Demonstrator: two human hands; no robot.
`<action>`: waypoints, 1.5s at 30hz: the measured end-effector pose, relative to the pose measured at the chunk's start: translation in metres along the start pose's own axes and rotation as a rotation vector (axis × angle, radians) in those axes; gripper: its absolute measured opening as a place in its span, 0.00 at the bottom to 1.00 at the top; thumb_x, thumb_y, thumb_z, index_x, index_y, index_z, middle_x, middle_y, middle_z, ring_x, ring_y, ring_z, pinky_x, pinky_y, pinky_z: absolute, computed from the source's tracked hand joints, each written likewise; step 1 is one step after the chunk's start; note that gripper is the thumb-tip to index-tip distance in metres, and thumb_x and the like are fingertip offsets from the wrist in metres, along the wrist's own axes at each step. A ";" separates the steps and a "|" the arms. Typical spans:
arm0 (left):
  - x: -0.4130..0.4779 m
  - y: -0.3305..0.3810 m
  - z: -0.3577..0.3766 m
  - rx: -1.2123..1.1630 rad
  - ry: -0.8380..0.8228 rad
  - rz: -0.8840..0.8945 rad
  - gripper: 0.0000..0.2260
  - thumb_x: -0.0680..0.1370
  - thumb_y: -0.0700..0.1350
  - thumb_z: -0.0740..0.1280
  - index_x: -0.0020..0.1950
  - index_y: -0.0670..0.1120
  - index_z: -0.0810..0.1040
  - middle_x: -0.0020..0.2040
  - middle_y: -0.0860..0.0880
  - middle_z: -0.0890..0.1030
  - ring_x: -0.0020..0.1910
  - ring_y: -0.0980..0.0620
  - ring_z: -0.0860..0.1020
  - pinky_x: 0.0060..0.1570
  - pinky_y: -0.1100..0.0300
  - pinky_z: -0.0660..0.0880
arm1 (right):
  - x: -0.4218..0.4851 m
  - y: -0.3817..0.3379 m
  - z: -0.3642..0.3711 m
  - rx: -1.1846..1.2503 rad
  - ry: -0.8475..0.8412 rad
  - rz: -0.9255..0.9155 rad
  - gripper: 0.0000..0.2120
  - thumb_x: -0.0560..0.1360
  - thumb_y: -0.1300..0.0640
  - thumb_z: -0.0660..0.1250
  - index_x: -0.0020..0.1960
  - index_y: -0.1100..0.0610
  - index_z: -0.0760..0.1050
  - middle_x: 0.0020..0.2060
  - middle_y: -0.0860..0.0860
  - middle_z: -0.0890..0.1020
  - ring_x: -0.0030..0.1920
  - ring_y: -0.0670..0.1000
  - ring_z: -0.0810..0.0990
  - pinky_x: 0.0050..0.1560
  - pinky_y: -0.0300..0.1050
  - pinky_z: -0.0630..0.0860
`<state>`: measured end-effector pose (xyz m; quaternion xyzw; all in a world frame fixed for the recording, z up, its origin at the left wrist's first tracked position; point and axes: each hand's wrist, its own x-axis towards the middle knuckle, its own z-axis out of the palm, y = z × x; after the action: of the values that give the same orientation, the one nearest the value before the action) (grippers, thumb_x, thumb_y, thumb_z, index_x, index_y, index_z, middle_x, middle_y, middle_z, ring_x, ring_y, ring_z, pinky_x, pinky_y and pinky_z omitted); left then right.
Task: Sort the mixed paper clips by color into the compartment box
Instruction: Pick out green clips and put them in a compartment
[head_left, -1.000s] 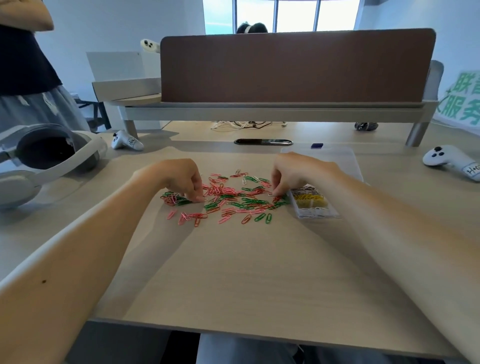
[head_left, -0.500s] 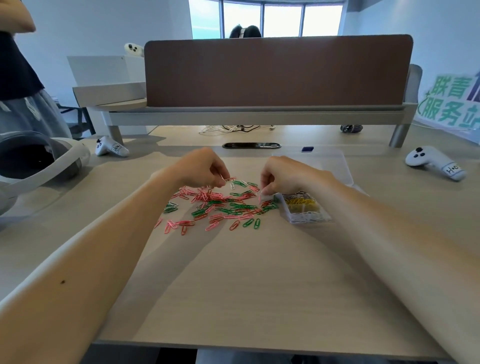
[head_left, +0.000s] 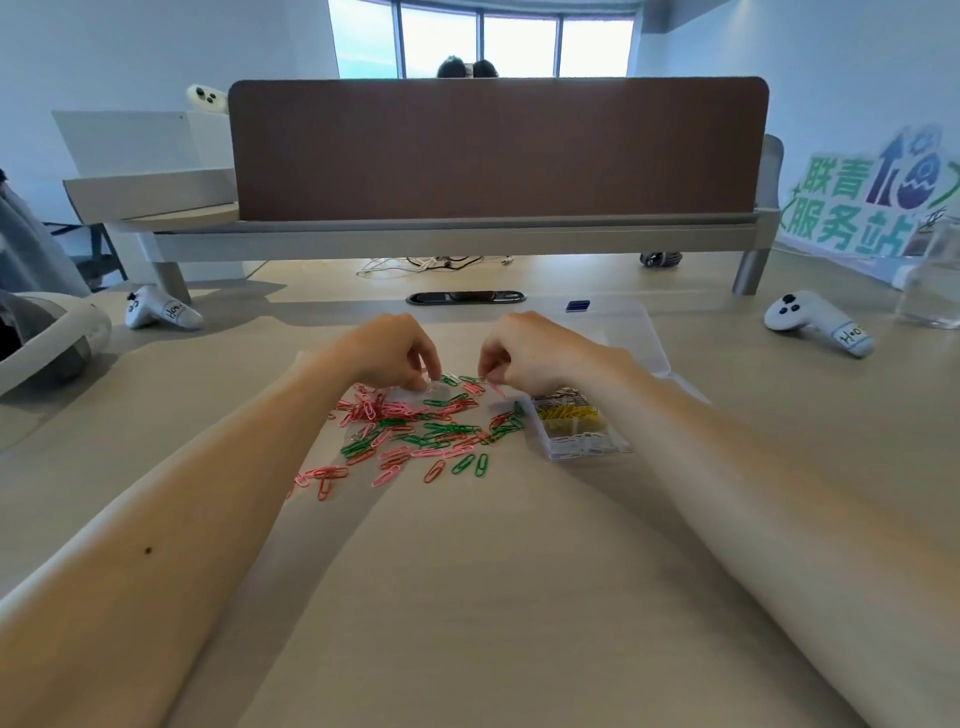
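A loose pile of pink, red and green paper clips (head_left: 415, 431) lies on the desk in front of me. A clear compartment box (head_left: 621, 448) stands at the pile's right edge, with yellow clips (head_left: 566, 415) in one compartment and white clips (head_left: 582, 446) in the nearer one. Its open lid (head_left: 631, 338) lies behind it. My left hand (head_left: 395, 353) is at the pile's far edge, fingertips pinched on a pale clip. My right hand (head_left: 530, 353) hovers just beside it, pinching a pink clip above the pile's far right corner.
White controllers lie at the far left (head_left: 161, 312) and far right (head_left: 815, 322). A headset (head_left: 47, 338) sits at the left edge and a clear glass (head_left: 935, 286) at the right. A brown divider panel (head_left: 498, 150) closes the desk's back, with a cable slot (head_left: 465, 297) before it.
My left hand has moved from the pile's left side to its far edge and pinched a pale clip. My right hand has lifted slightly with a pink clip.
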<state>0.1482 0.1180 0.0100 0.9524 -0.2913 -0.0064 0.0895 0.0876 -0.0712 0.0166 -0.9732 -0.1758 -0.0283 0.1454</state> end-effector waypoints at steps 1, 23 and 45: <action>0.002 0.000 0.001 -0.004 -0.018 -0.001 0.08 0.73 0.41 0.73 0.51 0.50 0.83 0.46 0.52 0.83 0.44 0.55 0.80 0.50 0.60 0.75 | 0.002 -0.001 0.000 -0.007 0.007 0.000 0.08 0.77 0.62 0.67 0.54 0.57 0.82 0.47 0.49 0.81 0.46 0.46 0.78 0.43 0.36 0.71; 0.007 -0.008 -0.005 -0.060 -0.114 0.050 0.05 0.72 0.42 0.74 0.43 0.50 0.82 0.40 0.54 0.83 0.40 0.57 0.80 0.44 0.64 0.72 | 0.004 -0.004 0.004 0.211 0.061 0.054 0.06 0.75 0.62 0.70 0.51 0.58 0.82 0.38 0.49 0.83 0.38 0.47 0.82 0.36 0.37 0.74; 0.007 -0.011 -0.002 0.068 -0.136 0.044 0.03 0.76 0.44 0.70 0.42 0.48 0.79 0.39 0.53 0.81 0.39 0.55 0.78 0.45 0.60 0.74 | -0.004 -0.015 0.012 -0.002 -0.070 0.042 0.04 0.75 0.58 0.71 0.46 0.58 0.82 0.40 0.48 0.81 0.41 0.47 0.77 0.36 0.38 0.72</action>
<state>0.1600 0.1233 0.0101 0.9456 -0.3177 -0.0594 0.0374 0.0781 -0.0555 0.0087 -0.9773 -0.1602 0.0088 0.1386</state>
